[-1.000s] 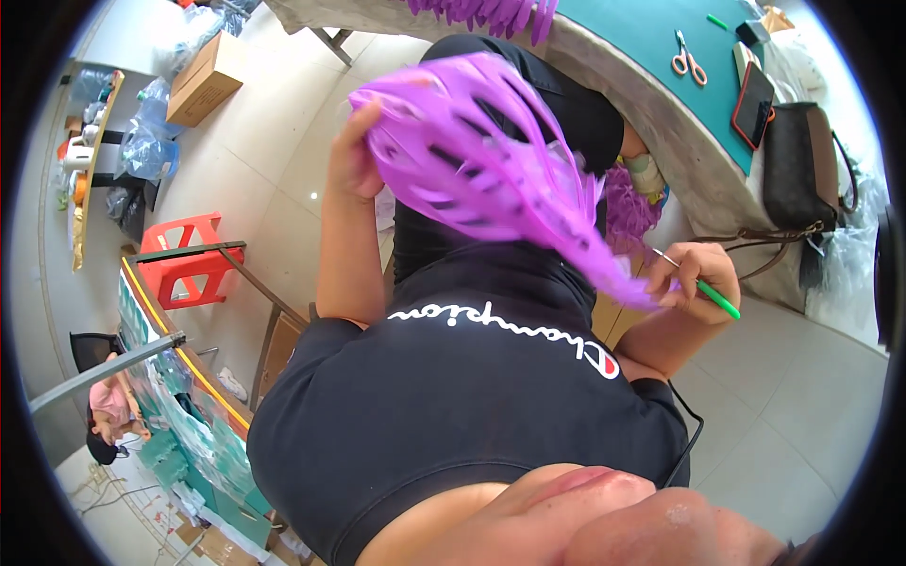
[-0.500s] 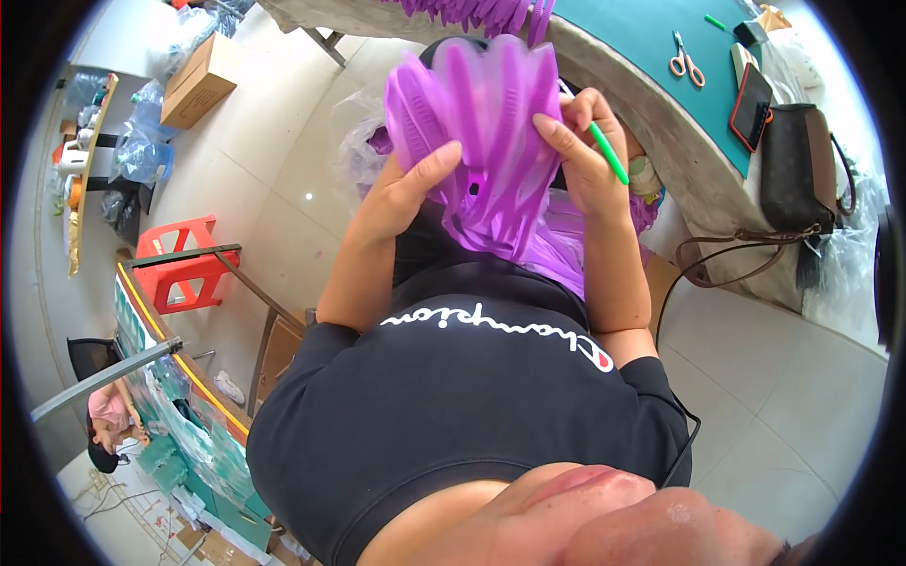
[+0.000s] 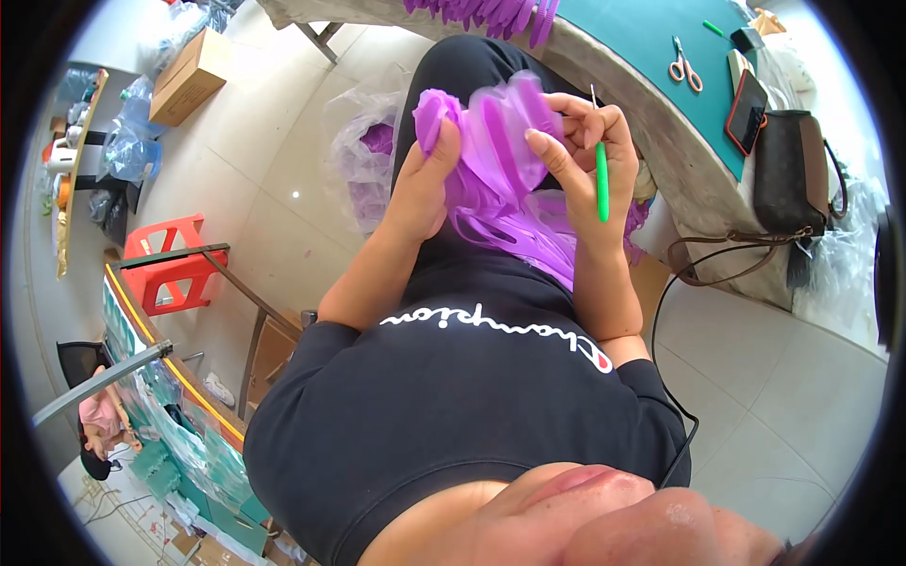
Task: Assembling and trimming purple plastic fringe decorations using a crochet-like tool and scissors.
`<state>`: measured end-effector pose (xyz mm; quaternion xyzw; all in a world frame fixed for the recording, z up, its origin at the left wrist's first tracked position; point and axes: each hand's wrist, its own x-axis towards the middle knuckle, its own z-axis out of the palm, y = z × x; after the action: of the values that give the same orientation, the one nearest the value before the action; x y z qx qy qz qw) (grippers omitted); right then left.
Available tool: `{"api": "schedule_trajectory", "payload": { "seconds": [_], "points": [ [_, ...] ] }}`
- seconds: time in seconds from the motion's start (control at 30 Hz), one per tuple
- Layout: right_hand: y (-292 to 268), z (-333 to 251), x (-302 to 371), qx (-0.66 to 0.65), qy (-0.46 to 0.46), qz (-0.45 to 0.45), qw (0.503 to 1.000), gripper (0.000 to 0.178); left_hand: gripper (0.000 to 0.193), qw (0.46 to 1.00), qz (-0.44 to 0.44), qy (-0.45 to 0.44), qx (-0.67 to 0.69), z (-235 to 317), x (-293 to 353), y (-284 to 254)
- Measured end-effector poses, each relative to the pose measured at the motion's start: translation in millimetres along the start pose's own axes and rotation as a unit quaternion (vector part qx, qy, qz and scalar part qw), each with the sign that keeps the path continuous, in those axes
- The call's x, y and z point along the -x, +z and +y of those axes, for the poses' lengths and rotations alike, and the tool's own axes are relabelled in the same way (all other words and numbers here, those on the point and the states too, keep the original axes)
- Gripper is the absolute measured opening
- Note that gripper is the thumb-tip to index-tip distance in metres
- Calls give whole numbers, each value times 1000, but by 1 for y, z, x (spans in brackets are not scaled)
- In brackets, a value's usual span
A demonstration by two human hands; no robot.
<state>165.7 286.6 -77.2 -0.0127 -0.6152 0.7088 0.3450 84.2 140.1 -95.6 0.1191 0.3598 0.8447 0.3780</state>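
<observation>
A soft, translucent purple sheet of moulded strips (image 3: 500, 141) is held up between my hands, over my lap. My left hand (image 3: 427, 184) is closed on its bunched left part, thumb on top. At its right edge my right hand (image 3: 595, 156) has thumb and fingers bent, with a slim green-handled tool (image 3: 602, 184) held among the fingers. A thin pointed tip stands out above those fingers, and the green handle hangs down over the palm. Whether the right fingertips also pinch the purple sheet is hard to see. More purple strips (image 3: 543, 241) drape over my lap.
Right of me, a teal-topped table (image 3: 642, 57) bears scissors (image 3: 686, 64), a phone (image 3: 747, 111) and hanging purple strips (image 3: 491, 14). A dark handbag (image 3: 791, 170) sits at its end. Left are a clear plastic bag (image 3: 363, 179), a red stool (image 3: 170, 264), a cardboard box (image 3: 189, 75) and another person (image 3: 104, 415).
The purple sheet has gone from fanned out to bunched on the left and sits lower. My left hand has turned and closed around it. The green tool now points more upright.
</observation>
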Motion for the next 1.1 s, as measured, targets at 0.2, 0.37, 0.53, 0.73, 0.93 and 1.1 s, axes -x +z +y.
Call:
{"api": "schedule_trajectory", "payload": {
  "seconds": [0.2, 0.37, 0.53, 0.73, 0.93, 1.1],
  "points": [
    [-2, 11, 10, 126, -23, -80, 989, 30, 45, 980, -57, -11, -188, -4, -1, 1],
    [-17, 17, 10, 12, -54, 45, 997, 53, 25, 986, 34, -33, -160, -7, -1, 4],
    [-16, 12, 24, 80, -57, 24, 995, 23, 22, 987, 58, 12, -147, -12, -3, 1],
    [-11, 14, 32, 5, 8, 17, 1000, 14, 22, 990, 81, 22, -118, -9, -3, 6],
    [-9, 19, 30, 11, 7, 5, 1000, 16, 21, 989, 72, 24, -128, -8, 0, 6],
    [-9, 18, 31, 14, 13, -5, 1000, 15, 21, 986, 70, 41, -144, -8, 1, 6]
  ]
}}
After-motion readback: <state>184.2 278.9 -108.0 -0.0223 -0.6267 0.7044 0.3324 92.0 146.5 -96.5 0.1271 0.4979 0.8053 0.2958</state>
